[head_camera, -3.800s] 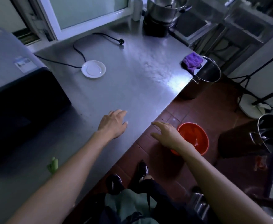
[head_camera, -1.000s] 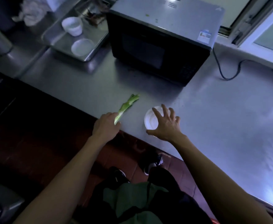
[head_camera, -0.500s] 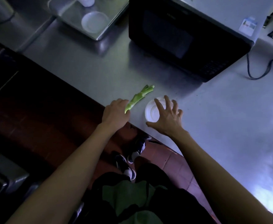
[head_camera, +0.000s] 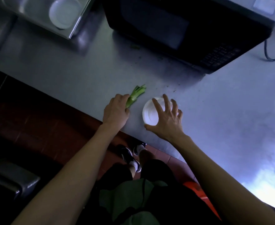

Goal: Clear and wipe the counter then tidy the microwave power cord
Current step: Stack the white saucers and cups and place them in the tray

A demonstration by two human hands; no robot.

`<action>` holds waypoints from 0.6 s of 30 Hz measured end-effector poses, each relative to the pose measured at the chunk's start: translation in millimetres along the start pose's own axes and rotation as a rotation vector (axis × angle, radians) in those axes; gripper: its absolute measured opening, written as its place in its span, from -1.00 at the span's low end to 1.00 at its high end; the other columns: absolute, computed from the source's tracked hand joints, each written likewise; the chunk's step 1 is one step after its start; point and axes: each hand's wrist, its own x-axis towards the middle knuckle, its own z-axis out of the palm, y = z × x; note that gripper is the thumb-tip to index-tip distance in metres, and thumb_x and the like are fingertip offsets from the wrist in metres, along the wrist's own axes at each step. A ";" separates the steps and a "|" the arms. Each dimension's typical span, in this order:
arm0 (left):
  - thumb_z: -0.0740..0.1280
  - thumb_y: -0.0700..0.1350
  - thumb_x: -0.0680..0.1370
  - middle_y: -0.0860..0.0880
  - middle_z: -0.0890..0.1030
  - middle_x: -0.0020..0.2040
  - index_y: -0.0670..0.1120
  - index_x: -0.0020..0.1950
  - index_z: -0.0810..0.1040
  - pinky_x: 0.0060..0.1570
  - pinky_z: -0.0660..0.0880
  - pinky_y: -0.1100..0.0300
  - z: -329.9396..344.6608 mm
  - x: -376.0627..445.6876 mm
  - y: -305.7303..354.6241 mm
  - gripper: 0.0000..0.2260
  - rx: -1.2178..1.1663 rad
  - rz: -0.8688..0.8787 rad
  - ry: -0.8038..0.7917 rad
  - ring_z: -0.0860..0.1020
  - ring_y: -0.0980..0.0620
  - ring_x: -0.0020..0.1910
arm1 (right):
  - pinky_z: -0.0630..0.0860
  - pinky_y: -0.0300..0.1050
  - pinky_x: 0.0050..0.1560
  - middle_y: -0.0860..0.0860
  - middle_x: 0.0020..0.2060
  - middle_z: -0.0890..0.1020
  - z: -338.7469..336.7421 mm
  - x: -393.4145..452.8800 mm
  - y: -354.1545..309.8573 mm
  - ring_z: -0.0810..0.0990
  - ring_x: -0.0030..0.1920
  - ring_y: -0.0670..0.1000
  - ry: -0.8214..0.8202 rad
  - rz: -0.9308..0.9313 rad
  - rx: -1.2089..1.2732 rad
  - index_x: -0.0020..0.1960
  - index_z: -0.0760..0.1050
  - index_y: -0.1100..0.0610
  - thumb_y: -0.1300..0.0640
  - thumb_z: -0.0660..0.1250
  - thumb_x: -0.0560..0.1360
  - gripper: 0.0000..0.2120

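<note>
Nearest, at the counter (head_camera: 231, 111) edge: left hand (head_camera: 115, 112) curled round the pale end of a green vegetable stalk (head_camera: 134, 96), leafy tip pointing away from the grip. Just right of that grip: right hand (head_camera: 167, 118), fingers spread, resting over a small white saucer (head_camera: 147, 113) flat on the steel. Beyond both hands: black microwave (head_camera: 190, 25), power cord (head_camera: 270, 54) looping off its right side. Far left of the grips: metal tray (head_camera: 75, 28) holding a white dish (head_camera: 65, 13).

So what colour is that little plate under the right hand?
White plate, clearest in the head view.
</note>
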 end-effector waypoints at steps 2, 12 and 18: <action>0.35 -0.11 0.52 -0.07 0.49 0.16 0.01 0.37 0.41 -0.08 0.51 0.01 -1.7 1.6 -0.1 -0.59 -0.017 -0.009 -0.010 0.50 -0.08 0.08 | 0.26 0.40 0.31 0.11 0.58 0.01 -2.6 8.6 -1.2 0.05 0.51 0.33 -0.012 -0.020 -0.011 0.57 0.08 -0.09 -0.42 0.44 0.21 0.07; 0.33 -0.16 0.50 -0.06 0.53 0.08 -0.04 0.32 0.47 -0.11 0.52 -0.03 -38.6 -2.5 -28.7 -0.62 -0.104 -0.023 0.102 0.52 -0.08 0.00 | 0.21 0.41 0.35 0.09 0.59 -0.02 -18.2 32.8 -23.4 0.02 0.52 0.31 -0.037 -0.073 -0.080 0.58 0.05 -0.11 -0.43 0.44 0.22 0.08; 0.30 -0.15 0.51 -0.01 0.52 0.04 0.01 0.30 0.48 -0.15 0.49 0.02 -71.9 -5.9 -85.3 -0.64 -0.146 -0.074 0.154 0.51 -0.04 -0.05 | 0.18 0.40 0.37 0.07 0.59 -0.04 -23.9 46.1 -74.5 -0.01 0.53 0.30 -0.030 -0.119 -0.129 0.58 0.04 -0.11 -0.45 0.43 0.23 0.08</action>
